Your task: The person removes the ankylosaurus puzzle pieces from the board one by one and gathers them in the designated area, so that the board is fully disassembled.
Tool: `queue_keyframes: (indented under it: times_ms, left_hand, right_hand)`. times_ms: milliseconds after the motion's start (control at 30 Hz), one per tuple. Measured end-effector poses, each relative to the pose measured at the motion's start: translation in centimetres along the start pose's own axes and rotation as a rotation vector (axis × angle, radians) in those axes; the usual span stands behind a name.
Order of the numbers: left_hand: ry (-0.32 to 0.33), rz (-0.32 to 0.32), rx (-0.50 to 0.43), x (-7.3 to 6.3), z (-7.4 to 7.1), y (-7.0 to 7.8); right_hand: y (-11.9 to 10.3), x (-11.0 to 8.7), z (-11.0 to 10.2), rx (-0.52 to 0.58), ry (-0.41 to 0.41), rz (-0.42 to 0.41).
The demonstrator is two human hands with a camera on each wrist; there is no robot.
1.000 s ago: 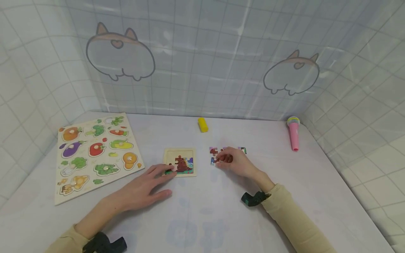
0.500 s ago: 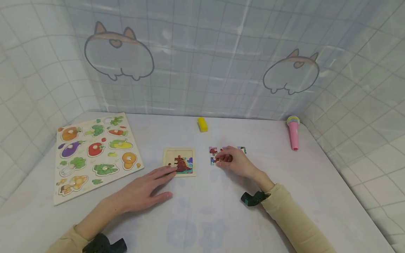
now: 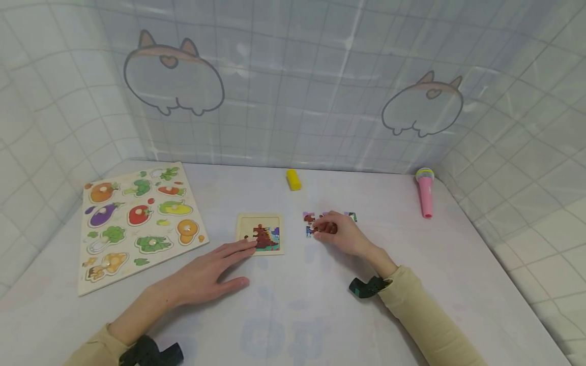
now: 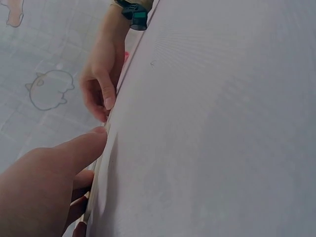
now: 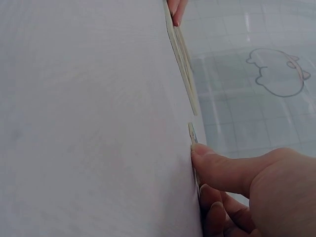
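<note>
My left hand [image 3: 203,274] lies with extended fingers over the lower left of a small square wooden jigsaw tray [image 3: 244,218]. Joined pieces in the tray form part of a reddish-brown dinosaur picture [image 3: 264,238]. To its right, my right hand [image 3: 343,235] has its fingers and thumb bent around a jigsaw piece [image 3: 309,232], pinching it at the table surface. Loose jigsaw pieces [image 3: 309,217] lie just beyond those fingers, and the hand covers some of them. In the right wrist view, the thumb [image 5: 212,160] touches a thin piece edge.
A large vegetable peg puzzle board [image 3: 171,223] lies on the left. Behind the tray is a yellow block [image 3: 293,180]. A pink toy microphone [image 3: 425,195] rests at the far right. Tile-patterned sheets enclose the white table on the back and sides.
My left fingers have drawn slightly together on the tray. The piece at my right fingertips has shifted very slightly right; that hand has otherwise barely moved.
</note>
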State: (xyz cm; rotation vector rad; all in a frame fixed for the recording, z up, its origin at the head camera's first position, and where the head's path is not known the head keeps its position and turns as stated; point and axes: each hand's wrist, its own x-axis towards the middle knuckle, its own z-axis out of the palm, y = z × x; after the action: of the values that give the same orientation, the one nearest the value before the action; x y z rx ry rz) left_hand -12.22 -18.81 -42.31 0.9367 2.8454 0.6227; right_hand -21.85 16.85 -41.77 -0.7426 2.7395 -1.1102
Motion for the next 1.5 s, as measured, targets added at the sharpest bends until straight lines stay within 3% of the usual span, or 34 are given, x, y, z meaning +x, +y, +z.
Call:
queue_keyframes:
  times_ms: [567,900,1100,1233,1500]
  left_hand:
    - [0.010,0.010,-0.003,-0.1,0.1,-0.1]
    - [0.011,0.006,-0.007,-0.2,0.0,-0.2]
    - [-0.008,-0.003,-0.022,-0.2,0.1,-0.1]
    - [-0.008,-0.001,-0.024,-0.1,-0.1,-0.1]
    - [-0.019,-0.012,-0.028,-0.1,0.0,-0.2]
  right_hand:
    - [-0.3,-0.1,-0.1,0.015,0.005,0.019]
    - [-1.1,0.1,-0.4,0.047,0.050,0.010]
    - [-3.4,0.7,0.4,0.071,0.020,-0.026]
    - [-5.5,2.3,1.5,0.065,0.004,-0.093]
    - [-8.4,5.3,4.6,0.081,-0.021,-0.122]
